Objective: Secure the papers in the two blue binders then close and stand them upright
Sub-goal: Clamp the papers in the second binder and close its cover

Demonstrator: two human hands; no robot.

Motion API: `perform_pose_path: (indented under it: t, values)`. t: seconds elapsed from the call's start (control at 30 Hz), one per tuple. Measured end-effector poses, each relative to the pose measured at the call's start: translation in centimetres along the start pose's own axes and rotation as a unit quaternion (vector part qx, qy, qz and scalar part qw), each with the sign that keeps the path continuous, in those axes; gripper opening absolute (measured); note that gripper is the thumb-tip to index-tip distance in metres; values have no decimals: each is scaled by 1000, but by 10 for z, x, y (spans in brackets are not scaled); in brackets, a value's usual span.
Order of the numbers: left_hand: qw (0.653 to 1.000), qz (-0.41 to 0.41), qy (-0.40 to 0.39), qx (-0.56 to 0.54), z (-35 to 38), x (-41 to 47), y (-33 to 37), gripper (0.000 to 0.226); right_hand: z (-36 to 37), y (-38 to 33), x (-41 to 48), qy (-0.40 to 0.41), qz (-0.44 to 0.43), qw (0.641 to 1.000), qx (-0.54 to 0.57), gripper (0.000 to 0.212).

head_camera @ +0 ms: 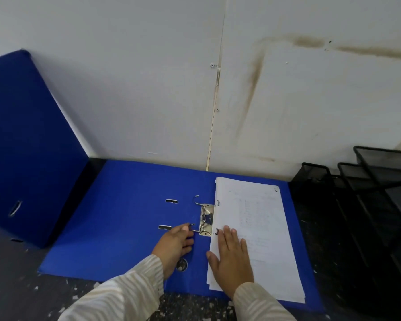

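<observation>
One blue binder stands closed at left. The second binder lies open on the desk: my left hand pinches its lever; my right hand presses flat on the papers. Closing and standing remain.

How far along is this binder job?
Done: one binder is closed and standing at the left. In hand: the second binder lies open; the left hand works its rings while the right hand flattens the papers. Left: clamp, close, stand it up.

Soft, even light is filling the picture, with only faint shadows showing. Everything is looking a bit blurry, and the edges are bending outward.
</observation>
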State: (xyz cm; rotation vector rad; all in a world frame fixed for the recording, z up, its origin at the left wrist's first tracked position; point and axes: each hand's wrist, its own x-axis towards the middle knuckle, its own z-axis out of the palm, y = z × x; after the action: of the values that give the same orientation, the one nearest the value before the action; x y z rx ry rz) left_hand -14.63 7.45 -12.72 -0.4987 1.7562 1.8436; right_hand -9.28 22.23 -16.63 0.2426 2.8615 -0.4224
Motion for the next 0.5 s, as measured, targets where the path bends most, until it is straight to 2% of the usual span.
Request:
perform_pose_path:
  t: [0.3,0.5]
  values:
    - [993,64,0,102,3,17,-1,23,12,5,1,7,-12,999,-28,69]
    - [976,100,0,194,10,23,1,20,16,5,1,16,-16,999,-40,67]
